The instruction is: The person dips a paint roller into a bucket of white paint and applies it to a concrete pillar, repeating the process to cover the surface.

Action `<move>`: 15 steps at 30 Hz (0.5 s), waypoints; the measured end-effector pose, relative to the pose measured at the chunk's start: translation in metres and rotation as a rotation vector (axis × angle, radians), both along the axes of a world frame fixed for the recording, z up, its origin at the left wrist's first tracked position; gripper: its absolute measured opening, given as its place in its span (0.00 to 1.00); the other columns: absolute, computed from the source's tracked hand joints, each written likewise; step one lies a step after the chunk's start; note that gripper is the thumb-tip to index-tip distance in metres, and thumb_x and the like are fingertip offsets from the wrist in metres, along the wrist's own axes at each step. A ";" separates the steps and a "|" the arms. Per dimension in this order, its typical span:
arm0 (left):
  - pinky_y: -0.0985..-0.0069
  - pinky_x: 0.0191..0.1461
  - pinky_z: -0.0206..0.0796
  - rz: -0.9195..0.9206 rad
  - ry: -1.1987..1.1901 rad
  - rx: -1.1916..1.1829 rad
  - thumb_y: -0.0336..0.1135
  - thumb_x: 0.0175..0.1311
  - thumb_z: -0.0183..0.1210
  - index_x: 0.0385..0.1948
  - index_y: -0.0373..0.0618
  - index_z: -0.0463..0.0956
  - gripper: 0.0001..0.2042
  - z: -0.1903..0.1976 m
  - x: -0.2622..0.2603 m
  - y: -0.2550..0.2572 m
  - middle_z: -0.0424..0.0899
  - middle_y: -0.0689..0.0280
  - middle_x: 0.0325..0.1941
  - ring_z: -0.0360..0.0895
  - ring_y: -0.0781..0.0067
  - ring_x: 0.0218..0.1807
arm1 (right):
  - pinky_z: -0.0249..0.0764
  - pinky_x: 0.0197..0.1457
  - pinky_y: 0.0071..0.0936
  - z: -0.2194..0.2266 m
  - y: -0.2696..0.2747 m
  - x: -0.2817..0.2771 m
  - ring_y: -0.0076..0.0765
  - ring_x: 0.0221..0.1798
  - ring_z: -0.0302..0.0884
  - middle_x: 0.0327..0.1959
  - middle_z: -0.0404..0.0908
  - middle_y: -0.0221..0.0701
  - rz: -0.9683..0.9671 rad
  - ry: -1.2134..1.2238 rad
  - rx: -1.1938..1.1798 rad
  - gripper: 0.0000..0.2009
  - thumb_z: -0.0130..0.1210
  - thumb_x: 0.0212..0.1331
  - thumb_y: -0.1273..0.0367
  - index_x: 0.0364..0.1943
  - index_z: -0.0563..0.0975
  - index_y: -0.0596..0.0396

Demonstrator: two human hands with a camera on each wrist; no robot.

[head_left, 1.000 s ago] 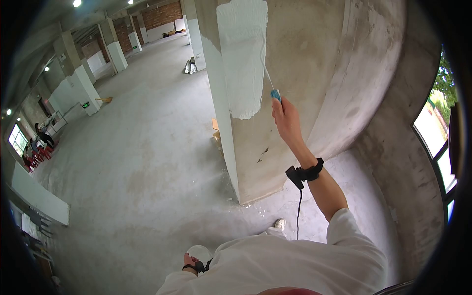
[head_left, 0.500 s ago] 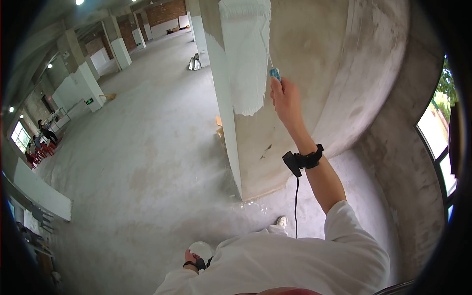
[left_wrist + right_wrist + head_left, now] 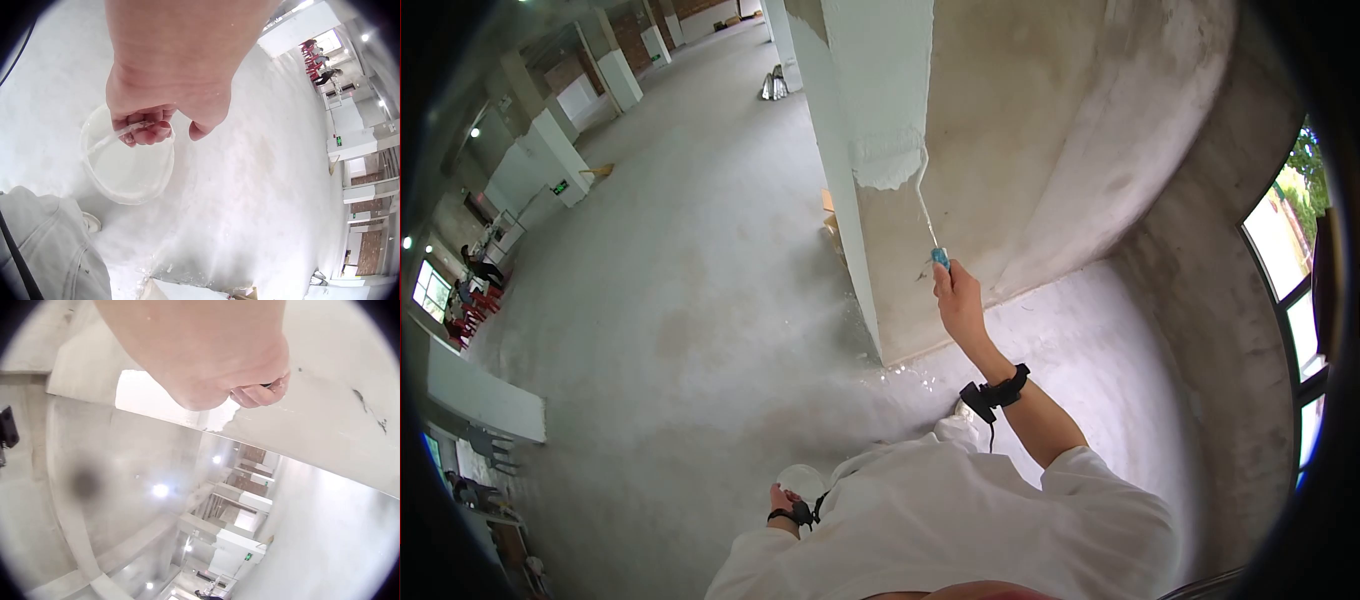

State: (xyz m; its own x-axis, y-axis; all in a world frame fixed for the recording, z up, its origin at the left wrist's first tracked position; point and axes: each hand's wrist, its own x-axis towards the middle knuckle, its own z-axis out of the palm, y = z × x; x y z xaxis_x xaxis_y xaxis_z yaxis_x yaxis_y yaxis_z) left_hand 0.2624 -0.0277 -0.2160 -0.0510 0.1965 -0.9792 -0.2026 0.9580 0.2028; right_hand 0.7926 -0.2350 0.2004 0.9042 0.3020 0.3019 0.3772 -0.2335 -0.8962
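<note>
In the head view my right hand (image 3: 962, 305) grips the blue handle of a paint roller (image 3: 941, 259), its thin wire frame running up to the wall. The roller's white sleeve lies against the lower end of a fresh white paint patch (image 3: 882, 70) on the bare grey pillar face (image 3: 1010, 150). My curled right fingers (image 3: 259, 395) show in the right wrist view, with the roller mostly hidden behind the hand. Low at my side, my left hand (image 3: 169, 94) holds the bail handle of a white bucket (image 3: 128, 178), fingers hooked round it.
The pillar's corner edge (image 3: 868, 320) stands beside a wide concrete floor (image 3: 690, 260). White spatters (image 3: 910, 378) dot the floor at its base. A cardboard box (image 3: 829, 215) sits behind the corner. Windows (image 3: 1285, 250) are at right; people on red stools (image 3: 475, 310) sit far left.
My right hand went up with the roller, then came well down, bringing it from the upper patch to its lower end. My left hand still holds the bucket. The head view shifted slightly.
</note>
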 end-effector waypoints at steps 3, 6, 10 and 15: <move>0.71 0.21 0.54 -0.118 0.053 0.084 0.49 0.61 0.47 0.13 0.51 0.54 0.20 0.005 0.000 -0.004 0.54 0.68 0.09 0.56 0.69 0.13 | 0.62 0.24 0.37 -0.020 -0.009 -0.008 0.40 0.18 0.69 0.15 0.70 0.40 -0.007 0.089 -0.059 0.16 0.47 0.67 0.63 0.27 0.70 0.63; 0.72 0.21 0.54 -0.070 0.036 0.067 0.49 0.61 0.47 0.14 0.51 0.53 0.20 0.010 0.001 -0.006 0.54 0.69 0.09 0.54 0.70 0.13 | 0.60 0.24 0.26 -0.033 -0.016 -0.015 0.21 0.21 0.60 0.16 0.64 0.27 0.017 0.146 -0.084 0.17 0.45 0.69 0.62 0.27 0.69 0.62; 0.75 0.20 0.52 -0.048 0.038 0.074 0.49 0.61 0.48 0.16 0.51 0.54 0.19 0.017 0.007 -0.006 0.55 0.71 0.10 0.54 0.73 0.13 | 0.61 0.24 0.26 -0.047 -0.023 -0.021 0.21 0.20 0.62 0.16 0.66 0.27 0.006 0.192 -0.124 0.17 0.46 0.68 0.62 0.26 0.70 0.62; 0.80 0.19 0.52 -0.042 0.078 0.093 0.48 0.60 0.51 0.17 0.52 0.56 0.18 0.024 0.011 -0.011 0.57 0.73 0.10 0.55 0.77 0.13 | 0.62 0.25 0.26 -0.070 -0.028 -0.023 0.22 0.20 0.62 0.15 0.67 0.29 0.013 0.238 -0.170 0.18 0.47 0.68 0.62 0.26 0.71 0.63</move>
